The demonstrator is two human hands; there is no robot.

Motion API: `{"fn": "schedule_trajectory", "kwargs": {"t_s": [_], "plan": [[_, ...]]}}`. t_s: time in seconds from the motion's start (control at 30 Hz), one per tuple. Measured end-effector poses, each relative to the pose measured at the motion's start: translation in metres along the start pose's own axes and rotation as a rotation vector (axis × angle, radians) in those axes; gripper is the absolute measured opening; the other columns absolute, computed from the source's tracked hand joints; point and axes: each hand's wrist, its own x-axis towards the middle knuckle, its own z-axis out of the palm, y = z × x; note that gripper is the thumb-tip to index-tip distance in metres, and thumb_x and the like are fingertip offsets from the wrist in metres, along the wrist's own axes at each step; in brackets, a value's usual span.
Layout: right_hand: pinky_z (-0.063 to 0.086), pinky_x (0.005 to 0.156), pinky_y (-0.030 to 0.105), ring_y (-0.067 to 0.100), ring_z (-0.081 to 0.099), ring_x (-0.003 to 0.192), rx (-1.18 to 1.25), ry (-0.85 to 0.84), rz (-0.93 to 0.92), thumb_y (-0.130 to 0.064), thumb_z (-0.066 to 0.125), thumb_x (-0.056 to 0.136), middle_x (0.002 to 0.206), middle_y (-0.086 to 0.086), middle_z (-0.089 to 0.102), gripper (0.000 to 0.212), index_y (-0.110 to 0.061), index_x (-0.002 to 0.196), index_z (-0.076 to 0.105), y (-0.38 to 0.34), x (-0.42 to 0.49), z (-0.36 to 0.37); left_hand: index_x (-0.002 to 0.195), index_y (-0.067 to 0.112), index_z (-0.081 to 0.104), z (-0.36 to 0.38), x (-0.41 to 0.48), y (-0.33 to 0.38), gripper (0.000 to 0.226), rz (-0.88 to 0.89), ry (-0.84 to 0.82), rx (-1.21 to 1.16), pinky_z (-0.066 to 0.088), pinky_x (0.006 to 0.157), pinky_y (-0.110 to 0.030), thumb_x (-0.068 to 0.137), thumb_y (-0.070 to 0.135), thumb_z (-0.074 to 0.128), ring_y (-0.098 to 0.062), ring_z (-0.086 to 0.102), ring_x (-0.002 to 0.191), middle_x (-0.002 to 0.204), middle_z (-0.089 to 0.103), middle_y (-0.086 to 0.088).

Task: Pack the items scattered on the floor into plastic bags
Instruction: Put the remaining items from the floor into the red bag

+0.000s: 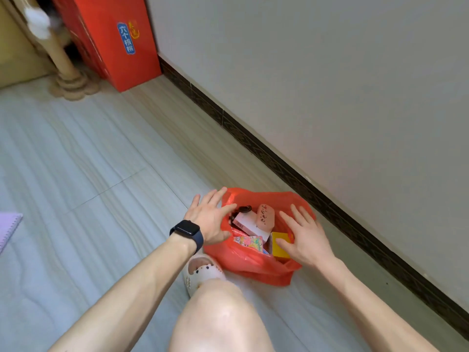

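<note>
A red plastic bag sits open on the floor near the wall. Inside it lie a pink case, a white and pink box, a colourful packet, a yellow box and a dark item. My left hand, with a dark watch at the wrist, has straight spread fingers at the bag's left rim. My right hand lies flat with straight fingers over the bag's right side, its thumb on the yellow box.
My knee and a white slipper are just below the bag. A red carton and a beige furniture leg stand at the far left. A purple mat edge shows at the left border. The dark skirting board runs along the right wall.
</note>
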Motion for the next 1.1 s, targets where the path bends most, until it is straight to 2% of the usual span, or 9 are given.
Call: {"fn": "schedule_trajectory", "kwargs": {"t_s": [0.1, 0.17, 0.23, 0.43, 0.6, 0.7, 0.8, 0.93, 1.1], "plan": [[0.019, 0.123, 0.041, 0.016, 0.013, 0.152, 0.185, 0.092, -0.198, -0.051, 0.055, 0.092, 0.164, -0.005, 0.019, 0.067, -0.039, 0.153, 0.031, -0.046, -0.002, -0.023, 0.151, 0.040, 0.023, -0.026, -0.034, -0.018, 0.075, -0.081, 0.057, 0.021, 0.006, 0.119, -0.053, 0.086, 0.049, 0.058, -0.023, 0.004, 0.150, 0.164, -0.004, 0.000], [0.021, 0.122, 0.034, 0.012, 0.020, 0.151, 0.238, 0.143, -0.347, -0.047, 0.056, 0.093, 0.162, -0.005, 0.027, 0.061, -0.037, 0.150, 0.038, -0.084, -0.001, -0.041, 0.152, 0.038, 0.021, -0.044, -0.064, -0.041, 0.071, -0.173, 0.099, 0.027, 0.007, 0.119, -0.052, 0.089, 0.045, 0.054, -0.022, 0.005, 0.150, 0.164, 0.000, -0.001], [0.023, 0.122, 0.033, 0.010, 0.022, 0.150, 0.240, 0.177, -0.488, -0.050, 0.050, 0.093, 0.160, -0.007, 0.031, 0.058, -0.037, 0.148, 0.042, -0.127, 0.000, -0.061, 0.153, 0.037, 0.020, -0.059, -0.100, -0.069, 0.070, -0.279, 0.131, 0.032, 0.007, 0.120, -0.052, 0.091, 0.042, 0.052, -0.022, 0.005, 0.150, 0.163, 0.003, -0.002], [0.033, 0.117, 0.040, 0.013, 0.027, 0.148, 0.037, 0.260, -0.903, -0.062, 0.034, 0.094, 0.157, -0.004, 0.037, 0.060, -0.037, 0.148, 0.041, -0.262, -0.005, -0.106, 0.152, 0.035, 0.021, -0.077, -0.252, -0.165, 0.069, -0.636, 0.151, 0.099, 0.011, 0.119, -0.051, 0.091, 0.039, 0.051, -0.022, 0.010, 0.149, 0.162, 0.011, -0.004], [0.031, 0.118, 0.037, 0.015, 0.027, 0.149, -0.118, 0.263, -1.161, -0.060, 0.031, 0.096, 0.159, -0.002, 0.035, 0.061, -0.037, 0.152, 0.034, -0.377, -0.030, -0.125, 0.150, 0.038, 0.025, -0.053, -0.386, -0.228, 0.067, -0.986, 0.151, 0.006, 0.018, 0.115, -0.050, 0.089, 0.043, 0.052, -0.022, 0.021, 0.145, 0.159, 0.021, -0.004], [0.027, 0.120, 0.035, 0.015, 0.023, 0.150, -0.173, 0.224, -1.266, -0.056, 0.039, 0.098, 0.161, -0.002, 0.029, 0.060, -0.038, 0.154, 0.028, -0.435, -0.045, -0.119, 0.151, 0.038, 0.022, -0.022, -0.442, -0.250, 0.070, -1.154, 0.110, -0.114, 0.019, 0.115, -0.048, 0.088, 0.052, 0.051, -0.025, 0.020, 0.146, 0.160, 0.019, -0.007], [0.024, 0.120, 0.032, 0.015, 0.021, 0.151, -0.217, 0.172, -1.344, -0.055, 0.042, 0.098, 0.163, -0.003, 0.026, 0.062, -0.038, 0.154, 0.025, -0.482, -0.054, -0.104, 0.151, 0.036, 0.023, 0.021, -0.476, -0.265, 0.073, -1.259, 0.082, -0.219, 0.020, 0.115, -0.049, 0.085, 0.048, 0.053, -0.026, 0.020, 0.145, 0.160, 0.018, -0.007], [0.026, 0.119, 0.033, 0.016, 0.023, 0.150, -0.278, 0.089, -1.405, -0.055, 0.042, 0.097, 0.163, -0.003, 0.026, 0.063, -0.038, 0.155, 0.023, -0.529, -0.058, -0.064, 0.148, 0.039, 0.026, 0.083, -0.495, -0.276, 0.074, -1.308, 0.073, -0.381, 0.020, 0.113, -0.048, 0.082, 0.046, 0.057, -0.025, 0.023, 0.143, 0.156, 0.024, -0.002], [0.020, 0.122, 0.035, 0.015, 0.014, 0.152, -0.395, -0.077, -1.414, -0.055, 0.037, 0.098, 0.165, -0.006, 0.016, 0.065, -0.040, 0.156, 0.013, -0.566, -0.046, 0.007, 0.142, 0.042, 0.035, 0.166, -0.489, -0.286, 0.062, -1.343, 0.038, -0.523, 0.027, 0.107, -0.043, 0.083, 0.042, 0.055, -0.024, 0.032, 0.137, 0.150, 0.032, 0.003]]}}
